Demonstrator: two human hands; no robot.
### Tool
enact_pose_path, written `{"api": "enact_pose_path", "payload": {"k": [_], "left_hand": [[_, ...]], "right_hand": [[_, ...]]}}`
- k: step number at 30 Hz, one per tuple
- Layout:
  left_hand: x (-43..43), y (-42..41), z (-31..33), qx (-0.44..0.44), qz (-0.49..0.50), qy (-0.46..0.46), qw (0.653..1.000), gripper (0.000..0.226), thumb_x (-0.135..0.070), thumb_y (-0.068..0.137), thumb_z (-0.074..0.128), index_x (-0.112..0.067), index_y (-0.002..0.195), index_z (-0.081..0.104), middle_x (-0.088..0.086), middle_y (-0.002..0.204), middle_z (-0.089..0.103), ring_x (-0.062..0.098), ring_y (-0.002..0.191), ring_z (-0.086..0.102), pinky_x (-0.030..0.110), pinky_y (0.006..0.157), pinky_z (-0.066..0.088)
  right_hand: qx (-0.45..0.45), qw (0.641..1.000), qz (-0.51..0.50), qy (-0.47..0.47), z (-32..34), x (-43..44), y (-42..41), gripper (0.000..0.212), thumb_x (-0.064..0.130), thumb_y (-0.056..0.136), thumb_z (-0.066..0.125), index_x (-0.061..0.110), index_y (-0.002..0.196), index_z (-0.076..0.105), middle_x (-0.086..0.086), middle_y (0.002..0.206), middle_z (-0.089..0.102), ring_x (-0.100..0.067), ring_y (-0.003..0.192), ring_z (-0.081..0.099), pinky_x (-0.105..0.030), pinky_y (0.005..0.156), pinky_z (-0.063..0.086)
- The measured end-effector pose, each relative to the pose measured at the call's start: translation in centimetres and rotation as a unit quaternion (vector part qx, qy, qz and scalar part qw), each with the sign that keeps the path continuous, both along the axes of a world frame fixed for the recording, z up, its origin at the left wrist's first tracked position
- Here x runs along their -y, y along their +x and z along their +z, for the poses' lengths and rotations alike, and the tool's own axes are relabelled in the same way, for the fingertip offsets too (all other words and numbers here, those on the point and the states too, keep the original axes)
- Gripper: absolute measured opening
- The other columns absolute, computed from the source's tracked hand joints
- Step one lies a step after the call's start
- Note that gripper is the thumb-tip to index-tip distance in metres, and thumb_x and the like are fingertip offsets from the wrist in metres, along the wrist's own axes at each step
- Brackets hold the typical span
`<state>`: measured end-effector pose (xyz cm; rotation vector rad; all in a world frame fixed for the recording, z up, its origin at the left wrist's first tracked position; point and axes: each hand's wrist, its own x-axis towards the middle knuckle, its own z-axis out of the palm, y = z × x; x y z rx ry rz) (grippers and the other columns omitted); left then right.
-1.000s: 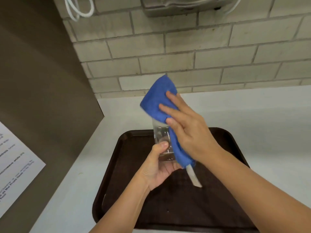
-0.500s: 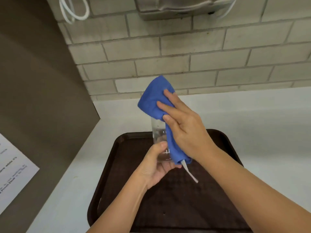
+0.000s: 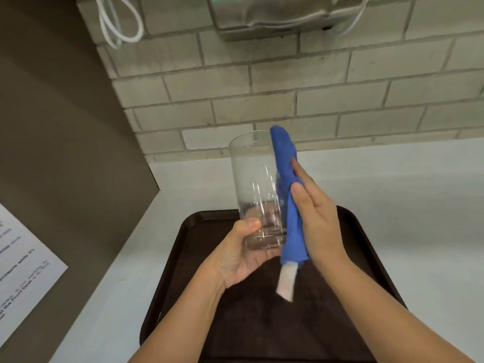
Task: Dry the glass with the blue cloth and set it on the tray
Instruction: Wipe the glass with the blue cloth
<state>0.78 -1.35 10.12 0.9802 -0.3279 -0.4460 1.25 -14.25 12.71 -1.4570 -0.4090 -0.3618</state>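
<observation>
A tall clear glass (image 3: 255, 184) stands upright in the air above the tray, its base gripped by my left hand (image 3: 241, 254). The blue cloth (image 3: 288, 195), with a white tag hanging from its lower end, is pressed against the glass's right side by my right hand (image 3: 317, 221), whose fingers lie flat along it. Below both hands, the dark brown tray (image 3: 366, 247) rests on the white counter with nothing on it.
A grey brick wall (image 3: 314, 100) rises behind the counter (image 3: 406, 184). A metal dispenser (image 3: 285, 14) and a looped white cable (image 3: 117, 24) hang on it. A brown side panel (image 3: 60, 142) with a printed paper notice (image 3: 21, 271) closes off the left.
The cloth has come off the top and front of the glass and now lies along its right side. The whole glass is now visible. My left hand still holds the base.
</observation>
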Motion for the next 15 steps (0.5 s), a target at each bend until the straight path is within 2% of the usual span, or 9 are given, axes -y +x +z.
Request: {"api": "enact_pose_path", "payload": {"k": [2,4,7,10,12,13,15], "left_hand": [[0.0,0.1,0.3,0.008,-0.006,0.006,1.0,0.064,-0.042,0.044,0.084,-0.015,0.1,0.068,0.004,0.093,0.073,0.018,0.086,0.067,0.032,0.076,0.057],[0.0,0.2,0.5,0.008,-0.006,0.013,1.0,0.062,-0.041,0.046,0.083,-0.016,0.101,0.068,0.003,0.093,0.074,0.017,0.085,0.068,0.03,0.075,0.058],[0.1,0.3,0.4,-0.021,0.011,0.055,0.998,0.054,-0.03,0.056,0.074,-0.015,0.106,0.06,0.001,0.088,0.075,0.014,0.081,0.07,0.027,0.068,0.057],[0.9,0.5,0.8,-0.034,0.056,0.15,0.986,0.07,-0.029,0.064,0.068,-0.012,0.126,0.041,0.006,0.102,0.067,0.013,0.079,0.07,0.027,0.065,0.058],[1.7,0.6,1.5,-0.015,0.114,0.242,0.963,0.075,-0.033,0.074,0.067,-0.018,0.134,0.025,0.006,0.109,0.06,0.014,0.083,0.069,0.03,0.071,0.058],[2.1,0.6,1.8,0.007,0.153,0.288,0.945,0.071,-0.037,0.077,0.064,-0.022,0.132,0.021,0.001,0.107,0.058,0.012,0.085,0.067,0.027,0.073,0.055],[2.5,0.5,2.4,0.064,0.239,0.363,0.898,0.061,-0.043,0.077,0.062,-0.03,0.121,0.022,-0.007,0.097,0.053,0.002,0.081,0.058,0.012,0.061,0.045]], "right_hand": [[-0.063,0.994,0.043,0.077,0.5,-0.1,0.5,0.033,0.021,0.091,0.043,0.038,0.119,0.044,-0.002,0.139,0.047,-0.019,0.127,0.044,-0.041,0.111,0.032],[-0.111,0.985,0.042,0.124,-0.6,-0.3,-0.2,0.037,0.032,0.085,0.048,0.032,0.122,0.051,-0.008,0.131,0.055,-0.022,0.118,0.054,-0.047,0.105,0.038],[-0.187,0.954,0.034,0.23,-2.6,-0.8,-1.6,0.036,0.035,0.084,0.05,0.022,0.116,0.058,-0.011,0.114,0.065,-0.024,0.097,0.065,-0.045,0.092,0.049],[-0.259,0.901,0.021,0.347,-3.5,-0.6,-1.4,0.026,0.028,0.088,0.048,0.017,0.105,0.064,-0.01,0.096,0.069,-0.024,0.085,0.066,-0.044,0.085,0.049],[-0.294,0.875,0.01,0.385,-3.8,-0.5,-1.0,0.022,0.029,0.087,0.049,0.019,0.096,0.067,-0.006,0.084,0.07,-0.023,0.078,0.064,-0.043,0.079,0.05],[-0.302,0.87,0.007,0.391,-3.9,-0.6,-0.9,0.022,0.031,0.087,0.049,0.02,0.095,0.066,-0.005,0.082,0.069,-0.023,0.077,0.063,-0.041,0.076,0.049],[-0.301,0.868,0.0,0.395,-3.8,-0.7,-0.8,0.025,0.032,0.087,0.048,0.02,0.103,0.063,-0.005,0.086,0.066,-0.023,0.075,0.062,-0.037,0.069,0.049]]}}
